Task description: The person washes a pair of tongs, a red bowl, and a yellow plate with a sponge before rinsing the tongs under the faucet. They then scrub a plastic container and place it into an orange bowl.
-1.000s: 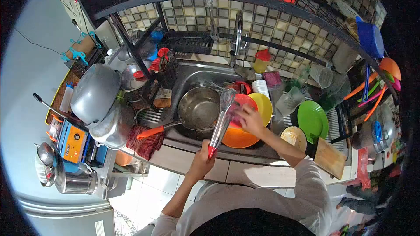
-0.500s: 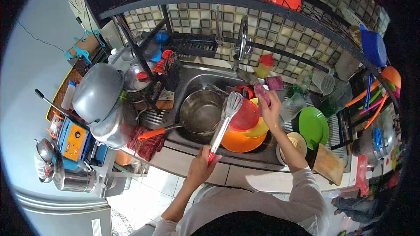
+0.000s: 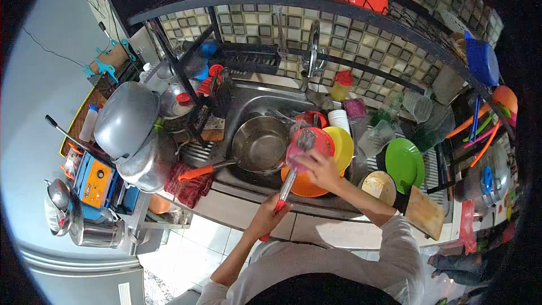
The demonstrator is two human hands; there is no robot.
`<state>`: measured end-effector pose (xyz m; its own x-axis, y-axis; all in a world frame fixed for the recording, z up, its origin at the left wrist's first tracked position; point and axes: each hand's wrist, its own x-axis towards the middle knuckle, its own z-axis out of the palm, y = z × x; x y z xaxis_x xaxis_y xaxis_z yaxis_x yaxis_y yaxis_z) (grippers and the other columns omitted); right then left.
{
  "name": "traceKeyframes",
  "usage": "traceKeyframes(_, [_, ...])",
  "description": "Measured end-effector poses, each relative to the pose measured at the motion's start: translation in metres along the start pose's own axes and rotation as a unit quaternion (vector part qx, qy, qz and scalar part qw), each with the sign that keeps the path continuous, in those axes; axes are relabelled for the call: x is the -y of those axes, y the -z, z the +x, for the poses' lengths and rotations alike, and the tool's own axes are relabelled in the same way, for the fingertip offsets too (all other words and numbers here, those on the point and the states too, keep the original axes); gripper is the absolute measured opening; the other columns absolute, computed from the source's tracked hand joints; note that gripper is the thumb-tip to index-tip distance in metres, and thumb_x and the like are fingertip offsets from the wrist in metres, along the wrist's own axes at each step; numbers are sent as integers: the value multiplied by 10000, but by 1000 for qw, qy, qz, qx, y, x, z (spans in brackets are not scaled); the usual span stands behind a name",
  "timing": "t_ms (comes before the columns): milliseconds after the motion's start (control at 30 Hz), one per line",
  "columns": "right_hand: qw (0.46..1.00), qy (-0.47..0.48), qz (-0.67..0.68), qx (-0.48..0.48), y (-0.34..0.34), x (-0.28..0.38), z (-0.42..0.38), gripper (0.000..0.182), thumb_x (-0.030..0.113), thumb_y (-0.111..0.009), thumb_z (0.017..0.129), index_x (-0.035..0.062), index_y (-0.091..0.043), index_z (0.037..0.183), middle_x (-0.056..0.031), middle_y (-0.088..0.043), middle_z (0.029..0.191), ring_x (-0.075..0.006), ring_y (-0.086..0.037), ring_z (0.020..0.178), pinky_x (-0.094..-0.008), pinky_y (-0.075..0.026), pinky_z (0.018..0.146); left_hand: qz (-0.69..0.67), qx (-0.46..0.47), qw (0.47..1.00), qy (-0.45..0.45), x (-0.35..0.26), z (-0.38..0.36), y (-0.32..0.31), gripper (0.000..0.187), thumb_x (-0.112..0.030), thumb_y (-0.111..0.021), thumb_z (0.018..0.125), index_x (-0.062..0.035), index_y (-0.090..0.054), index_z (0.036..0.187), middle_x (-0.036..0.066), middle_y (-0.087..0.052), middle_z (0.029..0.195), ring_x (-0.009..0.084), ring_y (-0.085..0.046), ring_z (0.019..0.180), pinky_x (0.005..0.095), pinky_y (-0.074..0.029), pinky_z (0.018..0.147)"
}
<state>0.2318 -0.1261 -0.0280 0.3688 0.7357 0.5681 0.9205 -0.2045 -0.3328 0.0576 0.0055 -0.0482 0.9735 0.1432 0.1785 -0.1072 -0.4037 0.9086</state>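
Currently, the left hand [image 3: 267, 217] is wrapping round the red end of a metal utensil [image 3: 288, 184], which is slanting over a red dish [image 3: 323, 139] in the sink [image 3: 248, 91], while the right hand [image 3: 324, 170] is pinching a blurred pink sponge [image 3: 294, 154] against it; a yellow dish [image 3: 345, 150] and an orange dish [image 3: 302, 187] are lying beneath the red one, a pot [image 3: 261, 144] is sitting leftward, a green plate [image 3: 405, 161] rightward

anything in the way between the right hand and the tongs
Nothing solid that I can see: the right hand is right at the upper part of the tongs, with a blurred pink patch, perhaps a sponge, at its fingers. The left hand grips lower down, and the red bowl lies beneath, not between.
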Motion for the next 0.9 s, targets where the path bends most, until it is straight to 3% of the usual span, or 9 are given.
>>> traceKeyframes(100, [997, -66, -11, -39, -2, -23, 11, 406, 8, -526, 613, 112, -610, 997, -94, -497, 808, -260, -557, 752, -342, -478, 622, -54, 39, 992, 106, -3, -3, 1, 169, -145, -579, 819, -28, -461, 850, 81, -450, 669, 200, -487, 643, 326, -407, 597])
traceKeyframes(200, [994, -73, -3, -81, -16, -31, 8, 390, 42, -547, 630, 137, -608, 1003, -102, -527, 859, -272, -569, 725, -364, -484, 609, -38, 43, 995, 83, -2, 1, 2, 201, -131, -583, 801, -2, -445, 867, 165, -483, 755, 321, -508, 719, 376, -407, 656])
traceKeyframes(300, [999, -32, 1, -16, -18, -27, 1, 373, 75, -561, 649, 147, -600, 1013, -111, -551, 899, -286, -574, 739, -385, -484, 627, -24, 36, 998, 48, -4, 0, 3, 202, -130, -588, 797, -3, -440, 849, 163, -477, 743, 323, -501, 702, 380, -403, 636])
traceKeyframes(433, [990, -100, -7, -100, -24, -48, 11, 379, 141, -588, 655, 182, -594, 1032, -94, -548, 934, -273, -582, 762, -389, -486, 616, -11, 47, 998, 36, 2, -1, 5, 201, -121, -593, 791, -2, -442, 848, 166, -479, 741, 329, -497, 692, 382, -401, 625])
traceKeyframes(533, [1000, 1, -27, -14, -25, -20, -3, 396, 166, -598, 673, 162, -570, 1067, -78, -550, 907, -271, -583, 754, -394, -488, 588, -38, 56, 992, 105, 3, 3, 5, 205, -119, -596, 788, 1, -441, 846, 166, -481, 736, 337, -494, 681, 383, -401, 624])
traceKeyframes(633, [994, -58, -79, 44, -23, -34, 4, 395, 172, -606, 671, 172, -574, 1065, -61, -548, 897, -248, -588, 768, -375, -492, 566, -5, 47, 998, 40, 8, 1, 2, 209, -128, -597, 790, 3, -446, 853, 167, -477, 721, 338, -496, 672, 385, -400, 618])
traceKeyframes(700, [997, -52, -23, -50, -24, -46, 9, 394, 182, -612, 670, 177, -572, 1062, -41, -547, 888, -207, -591, 775, -352, -496, 556, -3, 28, 1000, -7, 1, 5, 4, 164, -113, -590, 802, -35, -446, 819, 61, -446, 689, 182, -462, 625, 306, -394, 576])
traceKeyframes(833, [991, 61, -104, -49, -25, -29, -1, 402, 155, -603, 670, 162, -567, 1070, -40, -559, 923, -214, -583, 762, -356, -496, 574, -12, 46, 997, 65, 6, 7, 4, 168, -112, -596, 796, -36, -451, 830, 63, -449, 698, 182, -461, 640, 310, -395, 587])
traceKeyframes(900, [998, -14, -62, -25, -23, -33, 2, 380, 142, -594, 672, 154, -582, 1052, -65, -561, 920, -247, -580, 757, -352, -495, 600, -3, 63, 997, 40, 2, 5, 6, 226, -124, -608, 785, -6, -455, 901, 160, -516, 758, 306, -534, 716, 364, -421, 649])
